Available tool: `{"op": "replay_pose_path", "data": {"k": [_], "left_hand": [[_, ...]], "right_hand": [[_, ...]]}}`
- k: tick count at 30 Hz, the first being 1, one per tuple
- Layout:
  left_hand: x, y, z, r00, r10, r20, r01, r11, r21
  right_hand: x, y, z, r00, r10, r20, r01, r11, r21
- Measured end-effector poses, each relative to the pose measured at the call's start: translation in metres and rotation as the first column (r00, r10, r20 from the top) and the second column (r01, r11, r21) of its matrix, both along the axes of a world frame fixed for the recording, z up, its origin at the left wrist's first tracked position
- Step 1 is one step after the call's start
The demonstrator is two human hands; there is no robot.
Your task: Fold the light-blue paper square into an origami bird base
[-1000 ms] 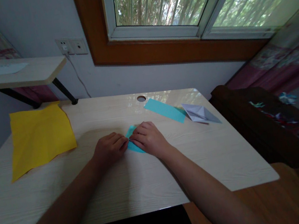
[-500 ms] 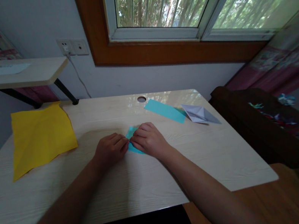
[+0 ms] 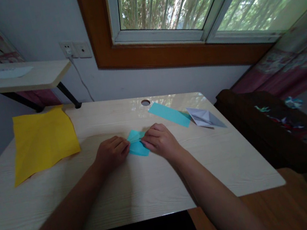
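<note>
A small folded teal paper (image 3: 137, 144) lies on the pale wooden table (image 3: 131, 190), between my two hands. My left hand (image 3: 112, 152) pinches its left edge with curled fingers. My right hand (image 3: 161, 142) pinches its right side, fingertips on the paper. Part of the paper is hidden under both hands.
A yellow paper sheet (image 3: 42, 140) lies at the table's left. A teal paper strip (image 3: 169, 114) and a folded white paper piece (image 3: 205, 117) lie at the back right, near a round cable hole (image 3: 145, 102). A dark cabinet (image 3: 277, 128) stands to the right; a shelf (image 3: 13, 78) juts out at the left.
My right hand has shifted a little to the right, so more of the teal paper shows between the hands. The left hand has stayed in place.
</note>
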State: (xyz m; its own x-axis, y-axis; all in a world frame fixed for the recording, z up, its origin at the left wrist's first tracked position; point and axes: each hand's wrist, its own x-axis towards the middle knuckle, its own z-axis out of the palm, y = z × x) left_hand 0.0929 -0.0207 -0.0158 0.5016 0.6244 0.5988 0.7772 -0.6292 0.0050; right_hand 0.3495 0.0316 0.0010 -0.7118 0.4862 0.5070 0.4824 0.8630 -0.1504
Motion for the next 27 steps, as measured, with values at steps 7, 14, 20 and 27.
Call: {"op": "replay_pose_path", "data": {"k": [7, 14, 20, 27], "left_hand": [[-0.007, 0.001, 0.002, 0.999, 0.016, 0.032, -0.016, 1.0, 0.0], [-0.011, 0.001, 0.001, 0.999, 0.039, 0.022, -0.039, 0.999, 0.006], [-0.005, 0.0, 0.001, 1.0, 0.02, -0.012, -0.02, 1.0, 0.017], [-0.002, -0.002, 0.0, 1.0, 0.023, -0.008, -0.023, 1.0, 0.001]], "right_hand": [[0.016, 0.008, 0.004, 0.996, -0.038, -0.083, 0.037, 0.999, -0.008], [0.026, 0.013, 0.004, 0.977, -0.07, -0.203, 0.072, 0.997, 0.001], [0.009, 0.005, -0.002, 0.986, -0.005, -0.167, -0.006, 0.998, -0.07], [0.003, 0.004, -0.002, 0.991, 0.001, -0.134, -0.007, 0.999, -0.039]]}}
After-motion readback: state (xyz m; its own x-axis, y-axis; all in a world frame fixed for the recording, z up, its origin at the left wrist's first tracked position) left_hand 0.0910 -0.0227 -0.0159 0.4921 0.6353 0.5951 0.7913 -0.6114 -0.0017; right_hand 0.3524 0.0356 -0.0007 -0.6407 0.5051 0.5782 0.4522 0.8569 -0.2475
